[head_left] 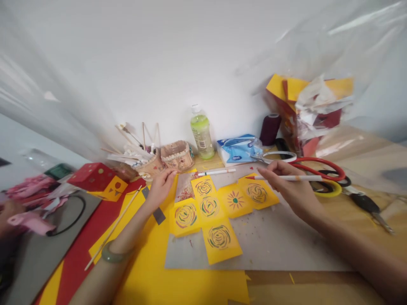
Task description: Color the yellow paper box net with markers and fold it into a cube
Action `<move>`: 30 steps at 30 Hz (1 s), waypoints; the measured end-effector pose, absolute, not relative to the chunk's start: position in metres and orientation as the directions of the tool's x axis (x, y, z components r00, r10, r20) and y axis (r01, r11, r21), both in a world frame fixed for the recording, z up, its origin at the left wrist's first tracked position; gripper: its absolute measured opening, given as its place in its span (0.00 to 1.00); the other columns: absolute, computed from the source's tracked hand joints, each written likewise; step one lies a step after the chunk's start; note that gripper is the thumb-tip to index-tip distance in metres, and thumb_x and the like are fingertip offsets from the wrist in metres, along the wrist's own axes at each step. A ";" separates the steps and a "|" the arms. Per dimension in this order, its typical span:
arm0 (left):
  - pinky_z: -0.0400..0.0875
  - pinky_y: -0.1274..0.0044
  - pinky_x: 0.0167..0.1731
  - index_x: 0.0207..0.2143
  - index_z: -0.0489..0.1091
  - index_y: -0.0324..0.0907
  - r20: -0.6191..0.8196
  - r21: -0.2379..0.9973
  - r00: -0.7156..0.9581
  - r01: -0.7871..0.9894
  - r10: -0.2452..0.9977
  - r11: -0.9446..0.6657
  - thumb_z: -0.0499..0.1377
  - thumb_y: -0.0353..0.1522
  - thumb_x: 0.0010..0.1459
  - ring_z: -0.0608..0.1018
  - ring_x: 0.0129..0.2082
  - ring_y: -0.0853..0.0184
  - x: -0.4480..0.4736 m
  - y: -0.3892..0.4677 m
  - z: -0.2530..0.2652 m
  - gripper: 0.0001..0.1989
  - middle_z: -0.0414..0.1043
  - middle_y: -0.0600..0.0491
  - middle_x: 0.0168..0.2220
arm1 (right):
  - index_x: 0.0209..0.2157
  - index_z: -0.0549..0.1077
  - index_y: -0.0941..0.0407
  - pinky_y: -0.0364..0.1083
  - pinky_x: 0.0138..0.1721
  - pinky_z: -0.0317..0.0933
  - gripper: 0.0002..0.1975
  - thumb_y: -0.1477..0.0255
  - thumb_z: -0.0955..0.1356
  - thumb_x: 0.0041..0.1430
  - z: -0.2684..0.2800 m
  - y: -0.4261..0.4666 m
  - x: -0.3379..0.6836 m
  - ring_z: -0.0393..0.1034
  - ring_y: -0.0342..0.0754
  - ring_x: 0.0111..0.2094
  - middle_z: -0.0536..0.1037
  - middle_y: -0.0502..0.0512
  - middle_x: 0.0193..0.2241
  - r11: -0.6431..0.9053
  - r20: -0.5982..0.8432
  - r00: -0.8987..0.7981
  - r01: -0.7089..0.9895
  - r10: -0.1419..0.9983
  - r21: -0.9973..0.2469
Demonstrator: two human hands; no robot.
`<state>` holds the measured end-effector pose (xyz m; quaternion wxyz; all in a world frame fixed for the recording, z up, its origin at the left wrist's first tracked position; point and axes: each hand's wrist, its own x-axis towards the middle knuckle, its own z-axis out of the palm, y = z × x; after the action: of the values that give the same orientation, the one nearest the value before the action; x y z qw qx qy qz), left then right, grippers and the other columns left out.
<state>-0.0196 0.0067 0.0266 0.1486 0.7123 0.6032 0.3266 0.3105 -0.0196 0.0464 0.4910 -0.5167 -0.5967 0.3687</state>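
My right hand (294, 190) holds a slim white marker (302, 178) with a red tip pointing left, over the right end of a yellow paper cross (227, 212). Rose-like swirls in dark, red and green strokes cover most of its panels; one bears a red flower with a green centre. My left hand (163, 186) is closed, fingertips pinched together, left of the cross's top panel. Whatever is between those fingertips, if anything, is too small to make out. A second white marker (219, 172) with a green tip lies behind the cross. Beneath is a grey board (267, 241).
Behind stand a green drink bottle (202, 133), tissue pack (238, 149), purple thread spool (270, 129) and two decorated pots (178, 156). Scissors (282, 156) and keys (370, 207) lie right. At left are a wooden stick (112, 228), red box (98, 178) and pink glue gun (32, 219).
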 end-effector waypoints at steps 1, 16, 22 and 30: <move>0.62 0.79 0.30 0.38 0.68 0.39 0.297 0.603 0.049 0.765 0.954 -0.227 0.45 0.40 0.60 0.70 0.29 0.68 -0.020 0.007 0.030 0.17 0.69 0.54 0.28 | 0.21 0.60 0.54 0.42 0.20 0.44 0.16 0.60 0.67 0.53 0.048 -0.020 0.310 0.52 0.40 0.19 0.59 0.44 0.17 0.201 0.209 0.012 0.226 0.978 -0.953; 0.66 0.78 0.29 0.39 0.68 0.40 0.234 0.538 0.273 0.764 0.933 -0.358 0.44 0.29 0.59 0.72 0.27 0.70 0.008 -0.047 0.050 0.14 0.70 0.54 0.27 | 0.31 0.71 0.55 0.45 0.28 0.63 0.17 0.58 0.59 0.59 0.051 -0.008 0.335 0.72 0.49 0.28 0.76 0.55 0.27 0.498 0.417 -0.273 0.470 0.867 -0.729; 0.65 0.71 0.39 0.40 0.69 0.43 0.253 0.322 0.375 0.836 0.892 -0.443 0.53 0.37 0.57 0.70 0.40 0.62 0.026 -0.112 0.051 0.12 0.69 0.49 0.39 | 0.36 0.72 0.53 0.50 0.31 0.61 0.11 0.63 0.67 0.52 0.044 -0.033 0.365 0.71 0.56 0.34 0.77 0.58 0.34 0.628 0.435 -0.463 0.656 0.772 -0.418; 0.65 0.76 0.29 0.38 0.71 0.42 0.398 0.017 0.562 0.785 0.725 -0.619 0.51 0.39 0.59 0.69 0.31 0.65 0.050 -0.128 0.020 0.13 0.67 0.49 0.30 | 0.37 0.72 0.53 0.44 0.26 0.58 0.09 0.73 0.62 0.57 0.027 -0.042 0.364 0.69 0.52 0.35 0.74 0.57 0.33 0.752 0.386 -0.677 0.655 0.626 -0.072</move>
<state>0.0504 -0.1281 0.0202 -0.0811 0.8801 0.4291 0.1863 0.3644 -0.0424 0.0269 0.1970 -0.3500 -0.9151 -0.0362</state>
